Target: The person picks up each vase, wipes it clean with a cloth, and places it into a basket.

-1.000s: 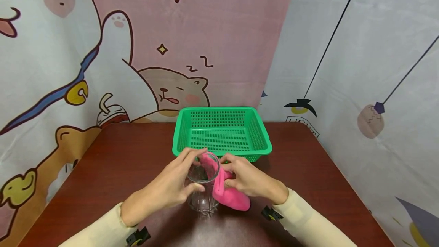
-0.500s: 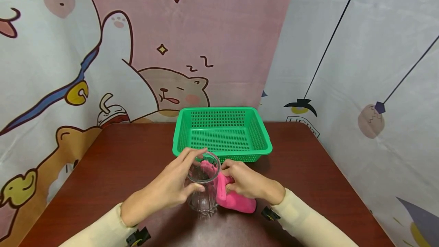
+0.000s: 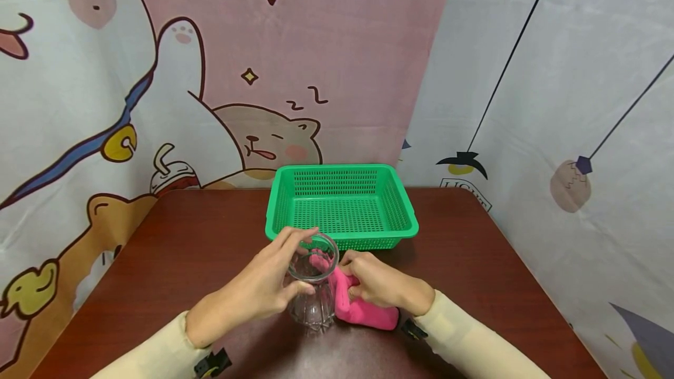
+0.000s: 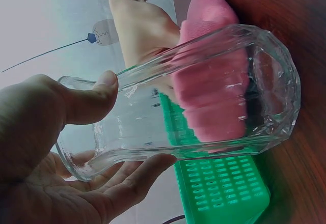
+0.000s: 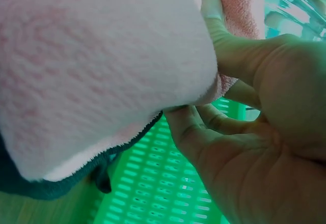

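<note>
A clear glass vase [image 3: 312, 309] with a faceted base stands upright near the front of the table. My left hand [image 3: 258, 279] grips it around its neck, thumb on the near side and fingers on the far side. In my right hand [image 3: 387, 282], a thick pink cloth [image 3: 368, 313] is pinched between thumb and fingers. Seen from the left wrist, the folded cloth [image 4: 211, 5] lies along the outside of the vase's lower body and shows through the glass. The right wrist view has the cloth's dark-edged border [image 5: 142, 130] hanging beside the fingers.
Just behind the hands, a green plastic basket [image 3: 368, 234] with slotted walls sits on the brown wooden table [image 3: 210, 233]. A curtain [image 3: 363, 63] printed with cartoon animals hangs behind and around the table.
My right hand has slid the cloth down and slightly right along the side of the vase. The left hand and vase have stayed in place.
</note>
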{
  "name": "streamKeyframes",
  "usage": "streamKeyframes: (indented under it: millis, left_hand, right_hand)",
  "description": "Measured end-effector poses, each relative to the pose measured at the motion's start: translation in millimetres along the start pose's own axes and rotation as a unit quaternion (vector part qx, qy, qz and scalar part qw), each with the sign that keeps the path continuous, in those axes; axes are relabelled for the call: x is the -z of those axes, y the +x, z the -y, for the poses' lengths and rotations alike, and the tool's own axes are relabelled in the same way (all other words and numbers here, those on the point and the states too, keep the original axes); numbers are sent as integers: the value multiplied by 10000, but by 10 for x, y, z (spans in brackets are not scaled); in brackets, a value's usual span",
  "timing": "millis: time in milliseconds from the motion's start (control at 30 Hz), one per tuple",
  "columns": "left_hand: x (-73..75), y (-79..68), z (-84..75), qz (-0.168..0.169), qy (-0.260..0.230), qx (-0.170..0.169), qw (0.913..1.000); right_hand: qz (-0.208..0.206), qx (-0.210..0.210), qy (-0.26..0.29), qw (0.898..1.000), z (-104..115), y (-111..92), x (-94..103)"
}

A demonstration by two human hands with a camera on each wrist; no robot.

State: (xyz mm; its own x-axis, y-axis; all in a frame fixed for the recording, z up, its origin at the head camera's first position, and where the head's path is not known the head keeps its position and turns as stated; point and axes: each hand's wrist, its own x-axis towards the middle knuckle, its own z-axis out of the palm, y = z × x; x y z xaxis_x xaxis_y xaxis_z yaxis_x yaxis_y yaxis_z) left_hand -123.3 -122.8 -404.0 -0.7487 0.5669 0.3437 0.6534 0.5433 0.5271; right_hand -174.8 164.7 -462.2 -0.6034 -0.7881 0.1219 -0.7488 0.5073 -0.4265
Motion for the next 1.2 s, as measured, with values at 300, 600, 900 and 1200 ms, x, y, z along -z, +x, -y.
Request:
streamKeyframes:
  millis: [300, 600, 900, 1200]
  left_hand:
    - [-4, -5, 4, -10, -2, 8, 10000]
    - [0, -6, -2, 25, -14, 68, 10000]
    - [-10, 1, -15, 23, 42, 89, 9999]
    - [-6, 3, -16, 27, 77, 113, 9999]
  right_hand:
    - [44, -13, -98, 9999, -34, -7, -66]
    - [124, -586, 545, 9967, -37, -54, -87]
    - [-117, -597, 935, 9938, -62, -78, -75]
    - [-497, -475, 1194, 9905, -30, -56, 6]
